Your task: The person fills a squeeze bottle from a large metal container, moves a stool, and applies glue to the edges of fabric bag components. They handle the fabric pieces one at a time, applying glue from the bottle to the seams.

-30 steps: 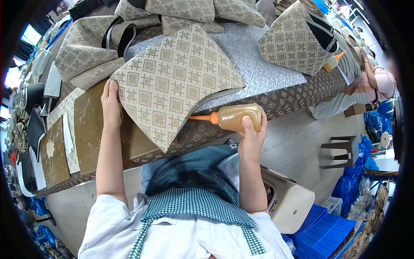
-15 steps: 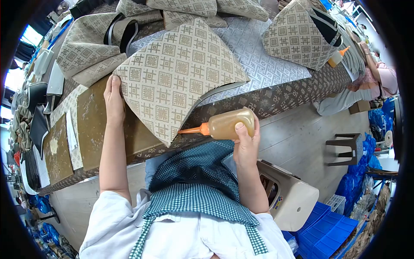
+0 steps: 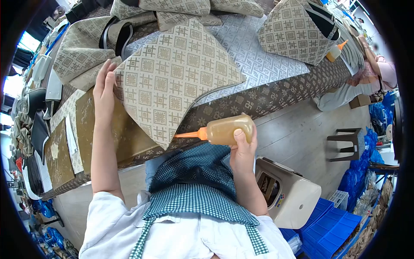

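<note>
My right hand [image 3: 244, 149] is wrapped round a squeeze bottle [image 3: 226, 130] of amber liquid, thumb on its side. The bottle lies nearly level, and its orange nozzle points left, its tip at the lower edge of a beige patterned fabric piece [image 3: 179, 73]. This piece has a square motif and lies raised and curved on the table, its underside mostly hidden. Beside its left corner is my left hand [image 3: 105, 84], fingers stretched out and apart from one another; whether they touch the fabric is hard to see.
More patterned pieces [image 3: 297, 32] with dark linings lie along the far side of the table. A second orange-tipped bottle [image 3: 334, 52] stands at the right. A brown board [image 3: 88, 129] covers the near left. A stool [image 3: 347, 144] and blue crates [image 3: 330, 224] are on the floor; a person [image 3: 377, 73] is at right.
My left hand has loosened from the fabric's left corner and moved slightly left and up, its fingers opening. The bottle has shifted slightly left and down, still in my right hand.
</note>
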The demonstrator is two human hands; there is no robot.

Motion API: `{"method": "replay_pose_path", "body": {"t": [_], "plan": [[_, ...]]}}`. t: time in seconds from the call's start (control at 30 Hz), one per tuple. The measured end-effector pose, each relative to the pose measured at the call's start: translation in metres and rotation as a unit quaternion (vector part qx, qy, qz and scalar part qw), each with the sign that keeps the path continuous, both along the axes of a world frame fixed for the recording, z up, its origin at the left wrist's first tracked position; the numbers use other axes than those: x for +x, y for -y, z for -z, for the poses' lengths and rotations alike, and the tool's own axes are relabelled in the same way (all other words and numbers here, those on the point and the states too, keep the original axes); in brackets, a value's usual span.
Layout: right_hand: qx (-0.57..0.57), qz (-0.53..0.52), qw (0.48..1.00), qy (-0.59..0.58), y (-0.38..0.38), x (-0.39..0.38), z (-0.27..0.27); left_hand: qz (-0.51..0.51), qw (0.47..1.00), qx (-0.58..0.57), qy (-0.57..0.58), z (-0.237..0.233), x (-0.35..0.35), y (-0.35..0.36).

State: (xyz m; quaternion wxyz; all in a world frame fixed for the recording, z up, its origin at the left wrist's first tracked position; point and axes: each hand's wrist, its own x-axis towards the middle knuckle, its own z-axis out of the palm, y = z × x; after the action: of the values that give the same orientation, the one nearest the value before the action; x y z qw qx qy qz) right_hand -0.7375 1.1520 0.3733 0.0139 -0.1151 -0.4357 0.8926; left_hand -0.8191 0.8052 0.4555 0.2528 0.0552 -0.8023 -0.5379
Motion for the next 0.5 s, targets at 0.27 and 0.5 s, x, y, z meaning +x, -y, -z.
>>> {"method": "replay_pose_path", "body": {"t": [0.27, 0.5], "plan": [[-0.014, -0.017, 1.000, 0.008, -0.006, 0.010, 0.005, 0.099, 0.931, -0.351, -0.022, -0.062, -0.118, -0.075], [-0.014, 0.031, 0.999, 0.007, -0.037, 0.019, 0.002, 0.202, 0.859, -0.432, 0.185, -0.033, -0.233, -0.117]]}}
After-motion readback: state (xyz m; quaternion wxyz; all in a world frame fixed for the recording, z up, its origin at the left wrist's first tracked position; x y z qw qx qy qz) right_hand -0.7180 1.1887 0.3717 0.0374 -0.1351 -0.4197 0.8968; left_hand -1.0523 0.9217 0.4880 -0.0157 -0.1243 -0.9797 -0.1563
